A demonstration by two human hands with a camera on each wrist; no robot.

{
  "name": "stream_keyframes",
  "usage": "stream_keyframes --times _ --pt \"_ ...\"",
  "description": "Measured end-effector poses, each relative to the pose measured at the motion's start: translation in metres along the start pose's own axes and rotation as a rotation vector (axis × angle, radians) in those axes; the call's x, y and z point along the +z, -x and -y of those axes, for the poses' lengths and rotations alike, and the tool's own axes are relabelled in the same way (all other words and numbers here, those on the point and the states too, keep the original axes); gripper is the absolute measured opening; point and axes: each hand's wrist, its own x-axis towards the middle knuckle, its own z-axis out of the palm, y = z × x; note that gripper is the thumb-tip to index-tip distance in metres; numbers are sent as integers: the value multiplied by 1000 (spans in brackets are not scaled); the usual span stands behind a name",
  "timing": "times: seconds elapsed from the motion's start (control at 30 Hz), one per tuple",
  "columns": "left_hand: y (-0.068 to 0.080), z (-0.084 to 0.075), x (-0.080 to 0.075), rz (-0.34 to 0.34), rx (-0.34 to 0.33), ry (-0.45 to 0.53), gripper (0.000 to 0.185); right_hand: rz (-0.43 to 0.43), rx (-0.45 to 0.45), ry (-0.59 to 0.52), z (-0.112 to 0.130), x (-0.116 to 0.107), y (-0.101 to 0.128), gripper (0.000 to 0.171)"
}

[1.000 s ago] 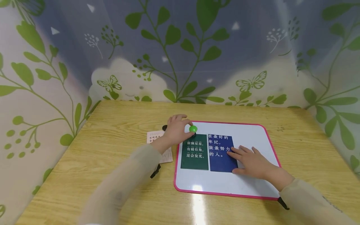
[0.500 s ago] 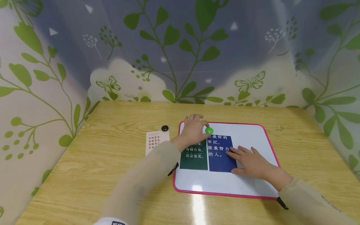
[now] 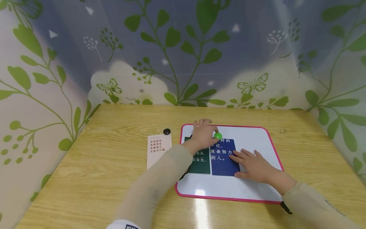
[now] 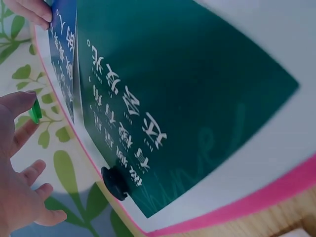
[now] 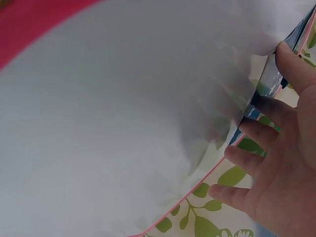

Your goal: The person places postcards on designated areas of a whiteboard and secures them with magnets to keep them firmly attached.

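Observation:
My left hand (image 3: 202, 135) pinches a green round magnet (image 3: 218, 136) between thumb and forefinger, over the top edge of a blue card (image 3: 224, 167). The left wrist view shows the magnet (image 4: 35, 111) held edge-on, apart from the cards. My right hand (image 3: 255, 167) lies with fingers spread, its fingertips on the blue card's right edge. Beside it a green card (image 3: 200, 168), partly hidden by the left arm, lies on a pink-rimmed whiteboard (image 3: 211, 187). A black round magnet (image 4: 114, 182) sits at the green card's top edge.
On the wooden table (image 3: 85, 178), left of the whiteboard, lies a pale card with red print (image 3: 155, 156), partly covered by the left sleeve. A second black magnet (image 3: 166, 131) is just above that card. A leaf-patterned backdrop (image 3: 137, 79) rises behind the table.
My left hand has moved right with the green magnet, from above the green card to the blue card's top. The pale card and loose black magnet are now uncovered. My right hand stays put.

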Motion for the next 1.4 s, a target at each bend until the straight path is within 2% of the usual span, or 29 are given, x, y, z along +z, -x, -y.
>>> stream_keyframes --times 0.77,1.0,1.4 --pt "-9 -6 20 85 -9 -16 34 14 -9 -8 0 1 0 69" --pt "-10 -6 22 78 -5 -10 33 40 -31 -58 2 1 3 68" --pt "-9 -3 24 79 2 -16 35 37 -54 -50 12 3 8 60"
